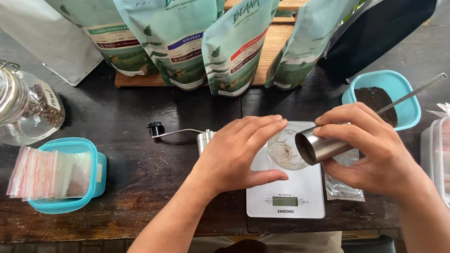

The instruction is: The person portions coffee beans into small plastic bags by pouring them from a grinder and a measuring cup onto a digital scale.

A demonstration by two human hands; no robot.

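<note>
At the centre of the frame, the white scale is sitting on the dark tabletop. Above it, the left hand is curling closed around a small clear cup, while the right hand is gripping a tilted steel cylinder, its mouth just beside the cup.

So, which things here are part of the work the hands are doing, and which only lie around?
In use:
left hand
right hand
steel grinder cup, tilted
small glass cup
kitchen scale

Lying about:
glass jar of coffee beans
coffee bags
blue tub of grounds with a spoon
zip bags
</note>
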